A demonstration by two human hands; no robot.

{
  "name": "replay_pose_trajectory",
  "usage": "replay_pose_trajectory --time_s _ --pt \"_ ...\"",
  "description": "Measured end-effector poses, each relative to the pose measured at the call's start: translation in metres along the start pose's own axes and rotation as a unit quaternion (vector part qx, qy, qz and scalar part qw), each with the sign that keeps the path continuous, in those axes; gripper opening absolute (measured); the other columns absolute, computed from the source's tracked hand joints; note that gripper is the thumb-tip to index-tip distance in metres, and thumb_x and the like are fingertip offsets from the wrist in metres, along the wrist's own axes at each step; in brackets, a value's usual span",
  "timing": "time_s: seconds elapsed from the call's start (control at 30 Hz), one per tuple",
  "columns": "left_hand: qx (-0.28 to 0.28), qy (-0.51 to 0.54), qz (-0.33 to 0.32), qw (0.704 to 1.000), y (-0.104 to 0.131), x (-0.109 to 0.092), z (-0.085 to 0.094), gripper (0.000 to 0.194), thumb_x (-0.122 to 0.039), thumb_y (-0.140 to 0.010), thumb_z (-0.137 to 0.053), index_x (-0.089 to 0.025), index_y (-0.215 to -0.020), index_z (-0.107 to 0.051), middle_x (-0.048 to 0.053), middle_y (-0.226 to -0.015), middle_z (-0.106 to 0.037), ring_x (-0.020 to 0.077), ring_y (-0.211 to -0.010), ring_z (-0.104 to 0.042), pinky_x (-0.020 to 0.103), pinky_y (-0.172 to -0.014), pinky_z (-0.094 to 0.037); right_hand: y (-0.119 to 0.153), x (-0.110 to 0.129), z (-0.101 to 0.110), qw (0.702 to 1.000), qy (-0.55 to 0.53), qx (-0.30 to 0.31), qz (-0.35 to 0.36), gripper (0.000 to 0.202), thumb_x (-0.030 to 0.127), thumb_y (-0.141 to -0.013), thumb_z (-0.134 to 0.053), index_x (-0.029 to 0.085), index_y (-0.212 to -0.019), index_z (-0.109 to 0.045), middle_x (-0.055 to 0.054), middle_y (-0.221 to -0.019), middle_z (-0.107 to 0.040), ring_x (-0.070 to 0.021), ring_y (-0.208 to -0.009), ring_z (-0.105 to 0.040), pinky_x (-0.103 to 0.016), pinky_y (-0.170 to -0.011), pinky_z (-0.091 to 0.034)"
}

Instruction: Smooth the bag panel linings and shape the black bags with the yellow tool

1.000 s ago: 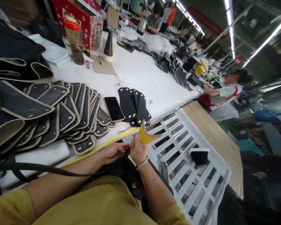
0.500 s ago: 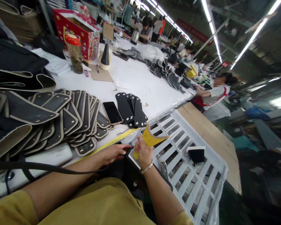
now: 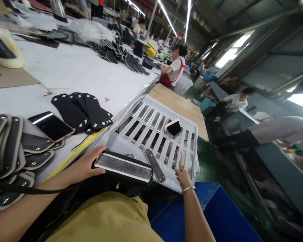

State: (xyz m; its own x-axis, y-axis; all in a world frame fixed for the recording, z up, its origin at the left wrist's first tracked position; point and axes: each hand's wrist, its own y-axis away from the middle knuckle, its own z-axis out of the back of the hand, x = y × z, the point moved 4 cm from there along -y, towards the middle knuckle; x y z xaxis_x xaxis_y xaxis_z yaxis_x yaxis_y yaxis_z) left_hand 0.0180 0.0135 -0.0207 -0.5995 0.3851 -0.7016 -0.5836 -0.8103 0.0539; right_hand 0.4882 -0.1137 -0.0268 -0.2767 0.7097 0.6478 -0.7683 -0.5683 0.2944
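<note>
My left hand (image 3: 87,164) grips the left end of a black bag (image 3: 123,168) on my lap, thumb and fingers around its corner. A grey panel with white edges faces up along the bag. To the right, over the edge of the white slatted tray (image 3: 192,129), my right hand (image 3: 183,178) is closed on a thin yellow piece (image 3: 180,164), seen nearly edge-on. A grey strip with metal studs (image 3: 154,164) rests on the tray beside the bag's right end. Several pale-rimmed grey strips (image 3: 150,116) lie in a row along the tray's far side.
On the white table (image 3: 91,74) are a phone (image 3: 52,126), black cut pieces (image 3: 83,112) and a pile of grey studded pieces (image 3: 8,144). A small black and white block (image 3: 174,128) sits on the tray. A blue bin (image 3: 217,208) stands below right; co-workers sit farther off.
My view has swung right. My right hand has moved away from the bag to the right with the yellow piece. My left hand now holds the bag's end, and its grey panel faces up.
</note>
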Motion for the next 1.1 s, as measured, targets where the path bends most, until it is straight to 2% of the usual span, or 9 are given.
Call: replay_pose_trajectory --time_s 0.1,0.2,0.43,0.53,0.67,0.73,0.8,1.0,1.1 --pt "0.054 -0.178 -0.067 0.98 -0.01 -0.024 -0.005 0.102 -0.072 -0.062 -0.058 -0.018 -0.142 -0.027 0.012 -0.149 -0.024 0.0325 -0.135 -0.023 0.048 -0.111 -0.013 -0.02 -0.038 -0.006 0.994 0.087 -0.046 -0.051 0.013 0.023 -0.074 -0.062 0.013 -0.081 -0.057 -0.006 -0.077 -0.062 -0.0207 -0.078 -0.06 -0.035 -0.072 -0.046" --pt "0.107 -0.255 -0.089 0.957 -0.019 -0.05 -0.016 0.101 -0.073 -0.063 -0.056 -0.018 -0.142 -0.028 0.011 -0.148 -0.026 0.0302 -0.136 -0.023 0.046 -0.111 -0.004 -0.037 -0.055 -0.018 0.986 0.127 -0.078 -0.067 0.027 0.025 -0.08 -0.059 0.013 -0.103 -0.056 -0.012 -0.111 -0.057 -0.0243 -0.106 -0.052 -0.041 -0.09 -0.04" --pt "0.121 -0.289 -0.113 0.943 -0.035 -0.095 -0.05 0.093 -0.076 -0.07 -0.044 -0.017 -0.141 -0.03 0.012 -0.147 -0.029 0.0279 -0.135 -0.026 0.044 -0.11 0.003 -0.05 -0.048 -0.037 0.994 0.098 -0.056 -0.016 0.048 0.022 -0.077 -0.055 0.009 -0.123 -0.049 -0.023 -0.138 -0.035 -0.0355 -0.129 -0.029 -0.052 -0.103 -0.024" --pt "0.132 -0.28 -0.129 0.942 -0.043 -0.114 -0.068 0.093 -0.077 -0.071 -0.041 -0.017 -0.142 -0.029 0.012 -0.147 -0.03 0.0281 -0.134 -0.027 0.045 -0.11 -0.002 -0.022 -0.03 -0.045 0.997 0.037 0.019 0.062 0.043 0.028 -0.08 -0.052 0.013 -0.121 -0.052 -0.016 -0.131 -0.046 -0.0299 -0.124 -0.039 -0.046 -0.104 -0.029" --pt "0.142 -0.272 -0.17 0.937 -0.052 -0.136 -0.09 0.099 -0.077 -0.067 -0.047 -0.017 -0.143 -0.025 0.011 -0.148 -0.028 0.0283 -0.134 -0.026 0.046 -0.11 -0.006 0.057 -0.01 -0.064 0.969 -0.081 0.184 0.142 0.041 0.046 -0.081 -0.052 0.022 -0.114 -0.058 -0.007 -0.111 -0.063 -0.0234 -0.1 -0.06 -0.037 -0.088 -0.048" --pt "0.138 -0.271 -0.184 0.935 -0.055 -0.142 -0.096 0.1 -0.077 -0.066 -0.049 -0.017 -0.142 -0.025 0.011 -0.147 -0.029 0.0279 -0.133 -0.027 0.046 -0.11 -0.007 0.1 0.001 -0.076 0.893 -0.24 0.338 0.175 0.053 0.045 -0.078 -0.06 0.022 -0.124 -0.049 -0.009 -0.125 -0.054 -0.0254 -0.111 -0.053 -0.04 -0.093 -0.045" --pt "0.132 -0.27 -0.191 0.934 -0.056 -0.144 -0.099 0.101 -0.076 -0.065 -0.05 -0.017 -0.142 -0.025 0.012 -0.147 -0.03 0.0279 -0.132 -0.028 0.045 -0.109 -0.009 0.128 0.01 -0.082 0.833 -0.333 0.406 0.176 0.063 0.041 -0.074 -0.067 0.023 -0.13 -0.043 -0.009 -0.133 -0.048 -0.0262 -0.119 -0.047 -0.042 -0.098 -0.04" --pt "0.126 -0.27 -0.183 0.937 -0.057 -0.142 -0.1 0.099 -0.071 -0.064 -0.056 -0.017 -0.141 -0.026 0.011 -0.145 -0.032 0.0279 -0.129 -0.032 0.043 -0.108 -0.015 0.146 0.027 -0.083 0.81 -0.404 0.403 0.135 0.066 0.032 -0.073 -0.069 0.023 -0.131 -0.04 -0.007 -0.133 -0.048 -0.025 -0.12 -0.046 -0.041 -0.102 -0.036" --pt "0.128 -0.267 -0.176 0.939 -0.057 -0.143 -0.099 0.097 -0.069 -0.065 -0.057 -0.017 -0.141 -0.027 0.011 -0.145 -0.033 0.0283 -0.128 -0.033 0.043 -0.107 -0.016 0.15 0.032 -0.081 0.822 -0.403 0.381 0.131 0.06 0.028 -0.075 -0.065 0.024 -0.13 -0.042 -0.004 -0.13 -0.051 -0.0244 -0.118 -0.047 -0.04 -0.103 -0.035"
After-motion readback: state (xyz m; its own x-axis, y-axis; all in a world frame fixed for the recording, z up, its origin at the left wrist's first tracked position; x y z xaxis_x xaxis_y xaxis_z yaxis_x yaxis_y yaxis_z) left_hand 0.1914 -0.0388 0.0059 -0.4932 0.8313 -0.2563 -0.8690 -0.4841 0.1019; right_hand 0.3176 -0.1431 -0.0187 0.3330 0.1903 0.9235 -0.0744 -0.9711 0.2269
